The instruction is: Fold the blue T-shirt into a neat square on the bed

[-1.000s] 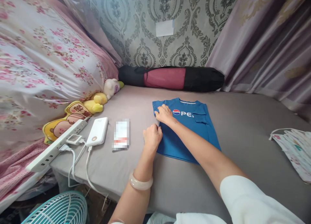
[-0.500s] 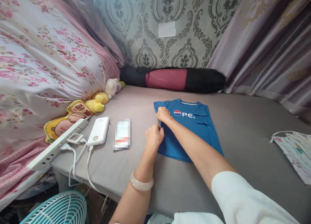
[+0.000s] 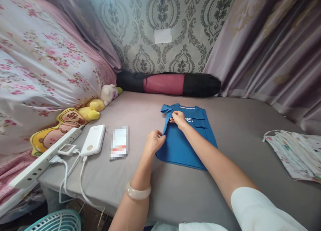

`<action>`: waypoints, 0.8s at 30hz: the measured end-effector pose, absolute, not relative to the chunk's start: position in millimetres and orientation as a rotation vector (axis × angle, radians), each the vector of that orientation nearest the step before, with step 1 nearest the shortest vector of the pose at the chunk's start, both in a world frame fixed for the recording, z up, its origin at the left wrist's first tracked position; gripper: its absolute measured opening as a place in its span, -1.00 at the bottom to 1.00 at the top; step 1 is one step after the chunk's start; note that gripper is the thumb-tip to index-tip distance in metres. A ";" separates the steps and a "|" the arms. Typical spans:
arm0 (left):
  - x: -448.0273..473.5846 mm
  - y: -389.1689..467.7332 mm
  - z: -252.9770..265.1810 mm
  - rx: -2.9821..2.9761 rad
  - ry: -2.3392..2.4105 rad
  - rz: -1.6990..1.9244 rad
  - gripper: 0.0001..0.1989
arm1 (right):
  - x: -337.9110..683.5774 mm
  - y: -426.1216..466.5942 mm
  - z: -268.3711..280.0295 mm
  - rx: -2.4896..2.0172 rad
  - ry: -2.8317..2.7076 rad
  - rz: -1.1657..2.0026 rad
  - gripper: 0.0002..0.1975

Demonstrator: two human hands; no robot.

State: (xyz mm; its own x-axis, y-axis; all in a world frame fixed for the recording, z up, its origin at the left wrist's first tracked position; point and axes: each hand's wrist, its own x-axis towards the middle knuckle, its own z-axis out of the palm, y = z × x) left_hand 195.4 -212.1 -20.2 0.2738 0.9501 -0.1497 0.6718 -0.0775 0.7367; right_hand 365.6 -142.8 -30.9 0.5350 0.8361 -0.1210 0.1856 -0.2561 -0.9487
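Observation:
A blue T-shirt (image 3: 184, 144) with white lettering lies on the grey sheet, its right side folded inward with the sleeve on top. My right hand (image 3: 178, 120) pinches the shirt's left side just below the sleeve and holds it lifted and turned inward, covering part of the print. Lower along the same edge, my left hand (image 3: 154, 142) has its fingers closed on the shirt's side; its fingertips are partly hidden. A pale bangle (image 3: 138, 192) is on my left wrist.
Left of the shirt lie a blurred packet (image 3: 119, 142), a white power bank (image 3: 93, 140) with cables, and a power strip (image 3: 47, 155). Plush toys (image 3: 91, 110) line the left edge. A long black-and-red bag (image 3: 164, 84) lies along the wall; folded cloths (image 3: 296, 152) sit at right.
My right hand has lifted the shirt's left edge and drawn it inward to the right, over part of the print. My left hand stays at the lower edge. The camera view has shifted slightly.

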 end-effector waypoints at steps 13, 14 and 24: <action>212.7 -222.6 -24.7 1.821 1.214 0.565 -0.88 | 401.4 -165.5 -39.2 -2.028 -1.053 0.559 -0.87; 214.5 -223.9 -25.4 1.835 1.211 0.559 -0.89 | 402.4 -166.3 -39.4 -2.055 -1.074 0.538 -0.87; 227.2 -233.1 -34.7 1.986 1.274 0.489 -0.91 | 387.5 -160.0 -34.8 -2.234 -1.462 0.144 -0.49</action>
